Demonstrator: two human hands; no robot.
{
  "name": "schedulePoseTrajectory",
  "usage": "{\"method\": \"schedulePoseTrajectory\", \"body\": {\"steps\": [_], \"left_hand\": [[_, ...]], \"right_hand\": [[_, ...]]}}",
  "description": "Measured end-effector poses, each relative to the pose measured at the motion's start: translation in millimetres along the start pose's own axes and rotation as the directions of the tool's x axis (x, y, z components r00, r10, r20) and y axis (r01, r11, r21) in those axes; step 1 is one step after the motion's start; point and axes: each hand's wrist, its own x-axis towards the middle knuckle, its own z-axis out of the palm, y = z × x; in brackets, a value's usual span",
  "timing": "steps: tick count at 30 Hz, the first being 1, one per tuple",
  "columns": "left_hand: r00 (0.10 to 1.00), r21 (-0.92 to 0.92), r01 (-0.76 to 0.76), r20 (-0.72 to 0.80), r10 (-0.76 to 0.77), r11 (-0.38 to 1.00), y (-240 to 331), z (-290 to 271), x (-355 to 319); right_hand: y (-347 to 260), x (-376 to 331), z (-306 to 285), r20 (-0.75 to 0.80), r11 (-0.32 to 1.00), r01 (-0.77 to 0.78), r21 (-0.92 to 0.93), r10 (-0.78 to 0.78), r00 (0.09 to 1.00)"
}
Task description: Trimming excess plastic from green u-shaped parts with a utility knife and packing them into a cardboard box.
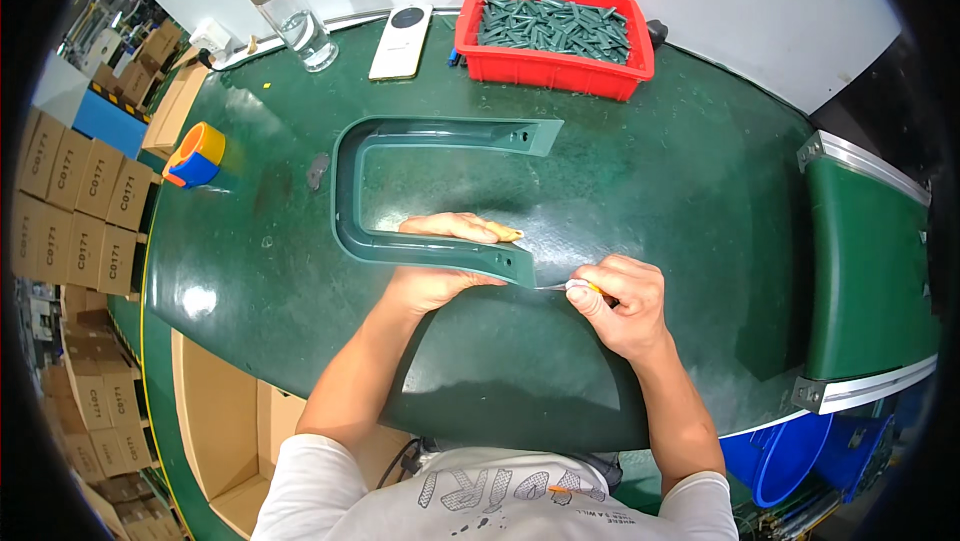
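Left hand (432,287) clamps the green U-shaped channel (348,181) by its near leg; right hand (630,309) pinches a slim tool (552,287) at that leg's right end.

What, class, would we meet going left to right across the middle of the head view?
Stacked cardboard boxes → yellow-and-blue roll → green U-shaped channel → right grip → green conveyor belt.

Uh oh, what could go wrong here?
The thin yellow-handled tool in the right hand points at the end of the green U-shaped channel; if it slips, it might poke the left hand, which grips that same side. The clear water bottle stands near the phone, so a bump might topple it that way.
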Motion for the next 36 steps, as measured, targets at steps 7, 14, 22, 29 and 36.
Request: {"method": "schedulePoseTrajectory", "body": {"steps": [7,14,22,29,36], "left_hand": [[1.0,0.013,-0.004,0.003,0.004,1.0,0.3,0.9,0.5],[1.0,0.11,0.001,0.005,-0.001,0.994,-0.3,0.2,-1.9],[0.998,0.017,-0.009,0.055,0.008,1.0,-2.5,6.6,-1.3],[0.986,-0.012,0.025,0.164,-0.023,1.0,-0.4,17.0,-1.2],[0.991,-0.03,0.066,0.116,-0.063,0.997,-5.2,20.4,-4.4]], "right_hand": [[-0.3,0.7,-1.4,0.023,1.0,0.016,-0.012,-0.016,1.0],[1.5,0.0,-1.3,0.012,0.999,0.025,-0.034,-0.025,1.0],[5.0,-0.9,-0.4,-0.041,0.998,0.036,-0.048,-0.038,0.998],[5.6,-1.4,2.3,-0.114,0.993,-0.034,-0.11,0.021,0.993],[-0.2,2.5,-8.2,-0.118,0.986,-0.131,0.102,0.142,0.983]]}}
